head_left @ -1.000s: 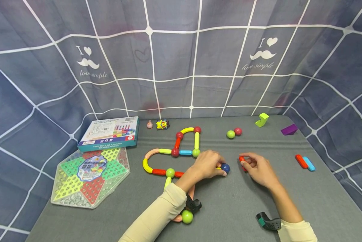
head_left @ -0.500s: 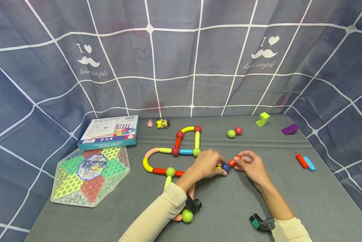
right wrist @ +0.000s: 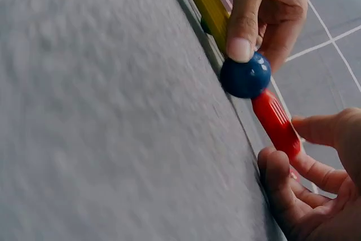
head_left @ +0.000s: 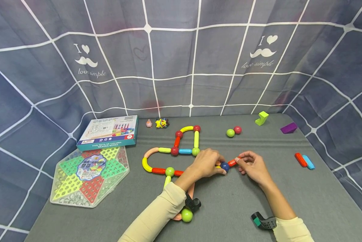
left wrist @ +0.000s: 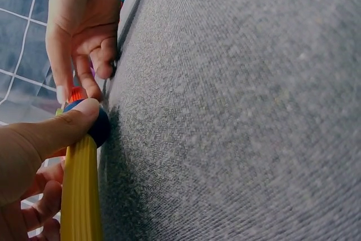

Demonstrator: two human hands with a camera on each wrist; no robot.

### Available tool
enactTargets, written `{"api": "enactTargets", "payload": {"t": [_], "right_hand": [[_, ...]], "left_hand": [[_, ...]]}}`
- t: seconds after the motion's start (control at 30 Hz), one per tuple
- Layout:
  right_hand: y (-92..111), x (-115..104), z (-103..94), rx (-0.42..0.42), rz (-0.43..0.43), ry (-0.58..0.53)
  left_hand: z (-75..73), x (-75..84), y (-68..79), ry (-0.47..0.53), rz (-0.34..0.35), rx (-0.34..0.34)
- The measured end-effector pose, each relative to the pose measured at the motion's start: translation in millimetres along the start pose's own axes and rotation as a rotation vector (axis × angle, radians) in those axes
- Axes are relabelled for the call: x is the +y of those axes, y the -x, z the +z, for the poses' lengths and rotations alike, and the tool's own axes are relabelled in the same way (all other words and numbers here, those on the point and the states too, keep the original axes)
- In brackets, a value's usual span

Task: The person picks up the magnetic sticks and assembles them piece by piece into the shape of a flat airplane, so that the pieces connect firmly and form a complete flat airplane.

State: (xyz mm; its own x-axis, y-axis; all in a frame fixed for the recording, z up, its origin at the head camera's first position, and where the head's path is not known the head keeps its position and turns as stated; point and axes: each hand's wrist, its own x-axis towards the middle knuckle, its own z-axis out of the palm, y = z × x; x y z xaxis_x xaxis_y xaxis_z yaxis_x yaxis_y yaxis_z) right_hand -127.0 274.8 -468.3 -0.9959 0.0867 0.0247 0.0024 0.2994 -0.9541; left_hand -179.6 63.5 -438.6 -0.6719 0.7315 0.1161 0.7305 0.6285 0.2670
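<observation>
In the head view my left hand pinches a blue ball, thumb against its side. A yellow stick runs from the ball back under that hand. My right hand pinches a short red stick between thumb and fingers. The red stick's far end touches the blue ball, and it tilts up to the right. Beneath and left of the left arm lies a chain of coloured sticks and balls, with a green ball and a blue stick. The left forearm hides part of the chain.
A green ball and a red ball sit behind the hands. At right lie a red stick and a light blue stick. A box and a hexagonal game board are at left.
My right hand has moved left with the red stick, turning it so its end meets the blue ball. The left hand has stayed in place on the ball.
</observation>
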Motion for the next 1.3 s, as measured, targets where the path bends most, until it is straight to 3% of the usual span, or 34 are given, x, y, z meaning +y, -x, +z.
{"api": "enactTargets", "payload": {"t": [0.07,0.17,0.27,0.33,0.47,0.63,0.83,0.97,1.1,1.3], "right_hand": [[1,-2,-8.8,0.052,-0.025,0.109],[2,-4,-33.6,0.202,-0.046,0.312],[3,-4,-69.3,0.364,0.029,0.498],[3,-2,-93.2,0.421,0.109,0.573],[4,9,-130.7,0.419,0.268,0.661],[7,21,-150.6,0.363,0.389,0.728],[12,22,-143.6,0.336,0.389,0.800],[15,13,-119.8,0.263,0.206,0.811],[19,2,-85.1,0.121,-0.023,0.714],[26,-13,-37.4,-0.156,-0.084,0.534]], "left_hand": [[0.8,-0.3,0.3,-0.003,0.001,-0.001],[0.8,-0.3,0.9,-0.002,0.005,-0.004],[-0.4,-0.2,1.5,0.001,0.006,-0.006],[-1.6,-0.1,1.8,0.005,0.001,-0.006],[-2.5,-0.1,1.8,0.003,-0.008,-0.009],[-0.9,-0.4,1.1,-0.009,-0.009,-0.013],[1.2,-0.2,0.2,-0.015,-0.016,-0.017],[0.1,-0.1,1.3,-0.006,-0.014,-0.012],[-0.6,0.0,2.6,0.002,-0.010,-0.005],[0.7,-0.7,2.8,-0.007,0.004,0.003]]}}
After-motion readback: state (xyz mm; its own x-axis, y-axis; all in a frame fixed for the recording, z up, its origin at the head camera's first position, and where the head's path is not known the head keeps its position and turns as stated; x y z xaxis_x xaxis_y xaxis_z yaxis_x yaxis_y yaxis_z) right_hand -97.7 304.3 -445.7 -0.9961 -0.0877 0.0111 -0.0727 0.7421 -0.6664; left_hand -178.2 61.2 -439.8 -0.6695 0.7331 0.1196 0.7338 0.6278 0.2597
